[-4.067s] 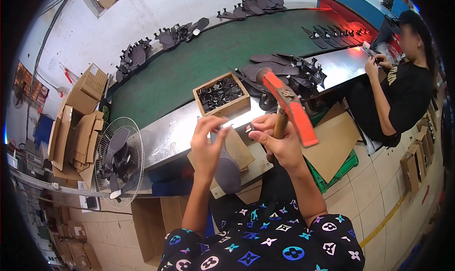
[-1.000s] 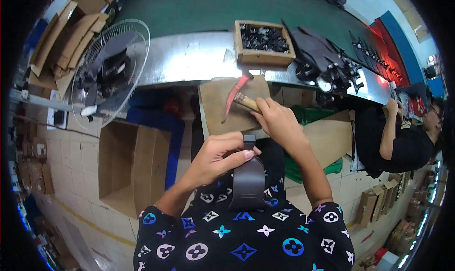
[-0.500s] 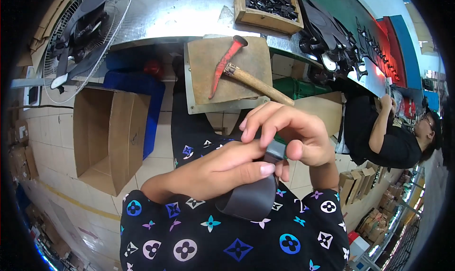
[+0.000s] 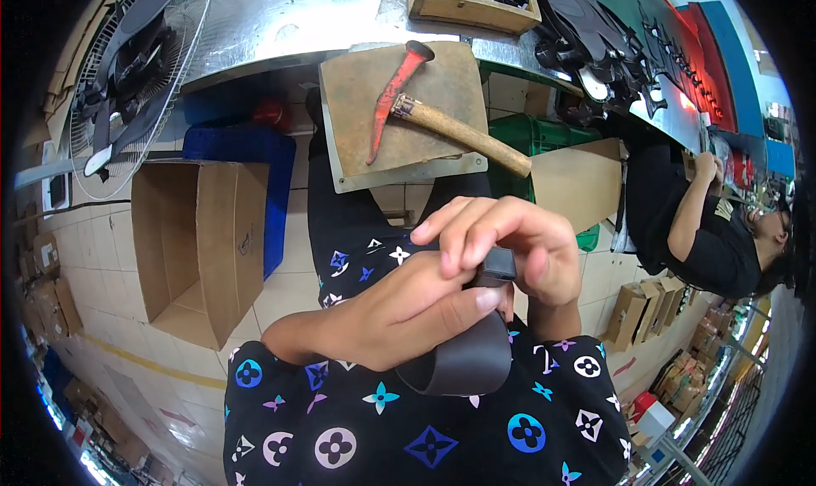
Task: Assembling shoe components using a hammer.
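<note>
A black belt curls in a loop below my hands, in front of my patterned shirt. My left hand is closed round its end, the thumb lying along the edge. A small dark block-shaped buckle piece sticks up there between both hands. My right hand bends over it from the right, index and middle fingers on its far side and thumb near its right side. Beyond the hands, a hammer with a red head and wooden handle lies on a brown board.
A wooden box of small black parts stands on the metal bench. Black belts are heaped to its right. A wire basket holds more at left, above an open cardboard box. At right, a person works.
My right hand has shifted slightly left and closed more over the buckle piece. The belt loop has swung a little right. The view has tilted, so the bench sits higher.
</note>
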Demonstrator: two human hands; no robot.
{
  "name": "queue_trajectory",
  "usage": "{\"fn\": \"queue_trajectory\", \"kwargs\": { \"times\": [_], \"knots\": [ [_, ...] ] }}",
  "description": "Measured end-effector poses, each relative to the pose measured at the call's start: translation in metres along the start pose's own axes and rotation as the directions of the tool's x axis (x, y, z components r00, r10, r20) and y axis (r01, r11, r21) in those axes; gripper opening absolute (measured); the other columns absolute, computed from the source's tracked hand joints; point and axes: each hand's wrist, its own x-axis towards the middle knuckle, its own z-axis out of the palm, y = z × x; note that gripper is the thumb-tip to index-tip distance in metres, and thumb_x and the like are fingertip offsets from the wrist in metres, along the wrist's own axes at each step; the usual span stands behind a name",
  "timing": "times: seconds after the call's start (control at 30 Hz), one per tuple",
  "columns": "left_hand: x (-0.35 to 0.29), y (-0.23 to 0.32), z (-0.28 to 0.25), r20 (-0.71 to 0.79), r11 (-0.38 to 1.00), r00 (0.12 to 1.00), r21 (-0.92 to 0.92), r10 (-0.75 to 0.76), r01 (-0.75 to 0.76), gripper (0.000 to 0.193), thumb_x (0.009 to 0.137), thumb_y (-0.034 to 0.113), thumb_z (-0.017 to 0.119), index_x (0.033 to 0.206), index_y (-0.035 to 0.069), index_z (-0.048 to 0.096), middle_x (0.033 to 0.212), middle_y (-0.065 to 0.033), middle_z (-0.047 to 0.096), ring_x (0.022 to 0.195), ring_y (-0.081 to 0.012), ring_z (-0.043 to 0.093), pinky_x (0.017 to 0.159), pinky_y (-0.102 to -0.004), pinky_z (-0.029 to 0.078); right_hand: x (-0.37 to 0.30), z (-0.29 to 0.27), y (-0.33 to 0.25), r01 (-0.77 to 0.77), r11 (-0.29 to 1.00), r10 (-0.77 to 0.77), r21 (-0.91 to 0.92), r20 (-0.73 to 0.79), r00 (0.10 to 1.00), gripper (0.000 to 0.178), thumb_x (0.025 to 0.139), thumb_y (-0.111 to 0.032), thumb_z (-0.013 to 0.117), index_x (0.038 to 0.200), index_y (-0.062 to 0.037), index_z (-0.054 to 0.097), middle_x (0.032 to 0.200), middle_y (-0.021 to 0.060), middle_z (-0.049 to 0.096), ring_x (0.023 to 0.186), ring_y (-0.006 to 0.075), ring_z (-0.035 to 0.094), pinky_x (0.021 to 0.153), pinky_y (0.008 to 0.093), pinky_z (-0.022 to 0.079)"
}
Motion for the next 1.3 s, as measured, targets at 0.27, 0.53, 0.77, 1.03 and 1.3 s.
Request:
{"fn": "queue_trajectory", "kwargs": {
  "times": [0.27,0.53,0.77,1.03,1.3],
  "knots": [
    [0.013,0.005,0.003,-0.131,0.950,0.989,0.313,0.064,-0.020,0.038,0.106,0.022,0.041,0.123,-0.010,0.053,0.117,-0.0195,0.060,0.114,-0.0277,0.057,0.098,-0.0344,0.043,0.000,-0.007,0.000,0.263,0.797,-0.297,-0.543,0.025,0.954,0.017,0.090,-0.004,0.061,0.096,0.0077,0.071,0.093,0.0224,0.073,0.094,0.0362,0.072,0.091,0.0489,0.053],
    [-0.001,-0.046,-0.020,-0.331,0.904,0.887,-0.388,-0.321,0.183,0.037,0.102,0.029,0.045,0.113,-0.003,0.058,0.107,-0.0152,0.066,0.095,-0.0221,0.065,0.089,-0.0326,0.050,0.006,-0.025,0.018,-0.321,0.843,0.287,-0.431,-0.144,0.947,0.022,0.095,-0.010,0.059,0.111,0.0012,0.069,0.098,0.0134,0.075,0.065,0.0158,0.069,0.086,0.0290,0.056],
    [-0.034,0.061,-0.094,-0.726,0.731,0.100,0.682,0.680,-0.023,0.031,0.105,0.030,0.051,0.108,0.002,0.065,0.110,-0.0109,0.068,0.105,-0.0207,0.062,0.100,-0.0367,0.045,0.011,-0.149,-0.070,-0.226,0.262,-0.715,-0.938,-0.346,0.607,0.027,0.099,-0.021,0.060,0.108,0.0030,0.068,0.096,0.0127,0.072,0.082,0.0172,0.068,0.075,0.0297,0.054],
    [-0.098,0.077,-0.154,-0.341,0.377,-0.205,0.583,0.918,0.719,0.076,0.100,0.042,0.057,0.153,-0.003,0.025,0.156,-0.0244,0.034,0.144,-0.0367,0.035,0.118,-0.0410,0.028,0.043,-0.344,-0.155,-0.544,-0.436,-0.748,-0.717,-0.047,0.662,0.032,0.092,-0.024,0.066,0.112,0.0014,0.063,0.100,0.0221,0.070,0.096,0.0411,0.066,0.085,0.0480,0.051],
    [-0.016,0.067,-0.094,-0.165,-0.092,0.355,0.790,0.920,0.606,0.061,0.095,0.011,0.062,0.149,0.001,0.036,0.155,-0.0176,0.040,0.148,-0.0338,0.029,0.120,-0.0440,0.023,0.104,-0.244,-0.209,-0.010,0.375,-0.748,-0.927,-0.309,0.587,0.022,0.095,-0.019,0.064,0.103,0.0004,0.069,0.081,0.0003,0.065,0.070,0.0074,0.057,0.064,0.0256,0.047]
  ]
}}
